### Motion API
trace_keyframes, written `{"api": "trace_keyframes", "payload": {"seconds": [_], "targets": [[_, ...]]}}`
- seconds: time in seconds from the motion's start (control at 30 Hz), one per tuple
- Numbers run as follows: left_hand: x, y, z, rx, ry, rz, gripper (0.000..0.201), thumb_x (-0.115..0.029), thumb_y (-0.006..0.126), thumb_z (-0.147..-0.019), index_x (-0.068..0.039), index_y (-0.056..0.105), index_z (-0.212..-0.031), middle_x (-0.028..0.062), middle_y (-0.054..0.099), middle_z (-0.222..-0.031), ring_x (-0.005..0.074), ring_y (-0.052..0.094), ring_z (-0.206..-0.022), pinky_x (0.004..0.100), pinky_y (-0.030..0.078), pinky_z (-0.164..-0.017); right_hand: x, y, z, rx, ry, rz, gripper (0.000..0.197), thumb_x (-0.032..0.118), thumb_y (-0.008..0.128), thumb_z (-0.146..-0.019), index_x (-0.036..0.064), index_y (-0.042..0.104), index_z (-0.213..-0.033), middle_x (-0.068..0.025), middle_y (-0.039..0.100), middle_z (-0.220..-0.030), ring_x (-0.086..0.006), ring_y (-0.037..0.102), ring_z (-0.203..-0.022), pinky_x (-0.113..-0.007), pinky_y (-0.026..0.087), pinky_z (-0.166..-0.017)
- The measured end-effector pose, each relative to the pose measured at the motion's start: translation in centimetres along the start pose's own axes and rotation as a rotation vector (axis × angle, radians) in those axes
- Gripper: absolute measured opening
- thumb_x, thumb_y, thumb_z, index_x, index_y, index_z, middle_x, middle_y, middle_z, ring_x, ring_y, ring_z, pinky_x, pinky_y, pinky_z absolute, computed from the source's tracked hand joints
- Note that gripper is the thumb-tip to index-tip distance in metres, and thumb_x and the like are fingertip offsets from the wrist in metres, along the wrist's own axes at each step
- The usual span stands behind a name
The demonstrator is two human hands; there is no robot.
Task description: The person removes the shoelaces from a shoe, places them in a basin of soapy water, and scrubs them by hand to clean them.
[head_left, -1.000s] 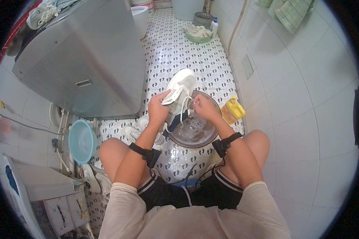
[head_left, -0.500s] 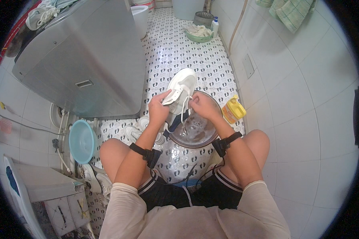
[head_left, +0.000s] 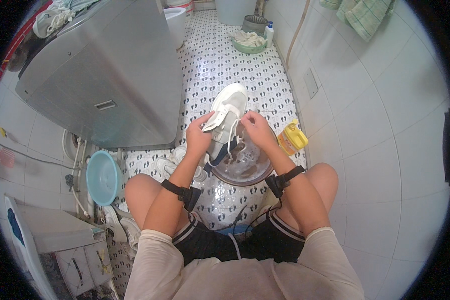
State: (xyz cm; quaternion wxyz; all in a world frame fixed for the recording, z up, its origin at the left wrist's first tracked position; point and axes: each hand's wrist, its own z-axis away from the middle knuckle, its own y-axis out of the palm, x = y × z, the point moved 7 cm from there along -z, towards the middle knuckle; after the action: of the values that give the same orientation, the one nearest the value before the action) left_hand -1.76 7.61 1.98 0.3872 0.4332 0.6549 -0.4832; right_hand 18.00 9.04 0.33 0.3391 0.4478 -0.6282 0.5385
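Fingers (head_left: 205, 119) of our left hand (head_left: 199, 136) are bent shut on the left side of a white shoe (head_left: 231, 95). Our right hand (head_left: 258, 131) has its fingertips pinched close together on the white lace (head_left: 236, 125), by the shoe's right side. We hold the shoe up over the left edge of a round basin (head_left: 238, 183), with its toe pointing away from us. Its heel end is dark blue inside. Bubbly, soapy water sits in the basin. Just right of the basin stands a yellow bottle (head_left: 294, 138). More white shoes (head_left: 166, 167) rest on the floor to the left, near our arm. Farther left is a light blue tub (head_left: 103, 178), below a big grey machine (head_left: 110, 75).
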Motion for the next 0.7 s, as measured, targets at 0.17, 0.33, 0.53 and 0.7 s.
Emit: {"api": "trace_keyframes", "payload": {"seconds": [0.17, 0.33, 0.53, 0.7], "targets": [[2.1, 0.1, -0.6, -0.01, -0.036, 0.084, 0.046, 0.01, 0.051, -0.067, -0.008, 0.061, -0.107, 0.0161, 0.063, -0.095, 0.0197, 0.061, -0.087, 0.0256, 0.044, -0.077, -2.8, 1.2, -0.6, 0.08, 0.092, -0.507, 0.017, 0.015, 0.046, -0.086, 0.0002, 0.054, -0.087, -0.0102, 0.059, -0.093, -0.0175, 0.059, -0.082, -0.03, 0.048, -0.072], [3.5, -0.7, -0.8, -0.044, -0.097, 0.096, 0.044, 0.009, 0.05, -0.068, -0.009, 0.062, -0.106, 0.0155, 0.063, -0.096, 0.0204, 0.061, -0.087, 0.026, 0.044, -0.077, -1.6, 1.9, 0.0, 0.131, 0.222, -0.68, 0.021, 0.016, 0.038, -0.09, -0.0011, 0.051, -0.09, -0.0114, 0.058, -0.1, -0.0194, 0.058, -0.092, -0.031, 0.049, -0.073], [1.4, -0.3, -0.5, -0.026, -0.02, -0.02, 0.044, 0.009, 0.051, -0.067, -0.01, 0.062, -0.105, 0.0152, 0.064, -0.095, 0.0207, 0.061, -0.086, 0.0262, 0.044, -0.076, -3.0, 1.0, -0.4, 0.089, 0.207, -0.38, 0.022, 0.021, 0.048, -0.087, 0.0002, 0.053, -0.082, -0.0082, 0.061, -0.083, -0.0143, 0.059, -0.073, -0.026, 0.047, -0.065], [0.0, -0.6, -0.1, -0.013, -0.046, 0.054, 0.045, 0.01, 0.051, -0.066, -0.009, 0.062, -0.105, 0.015, 0.064, -0.094, 0.0189, 0.061, -0.084, 0.0251, 0.044, -0.075, 0.1, 0.8, 0.3, 0.049, 0.138, -0.039, 0.023, 0.023, 0.059, -0.082, 0.0018, 0.055, -0.075, -0.0045, 0.058, -0.067, -0.0092, 0.052, -0.06, -0.023, 0.042, -0.058]]}}
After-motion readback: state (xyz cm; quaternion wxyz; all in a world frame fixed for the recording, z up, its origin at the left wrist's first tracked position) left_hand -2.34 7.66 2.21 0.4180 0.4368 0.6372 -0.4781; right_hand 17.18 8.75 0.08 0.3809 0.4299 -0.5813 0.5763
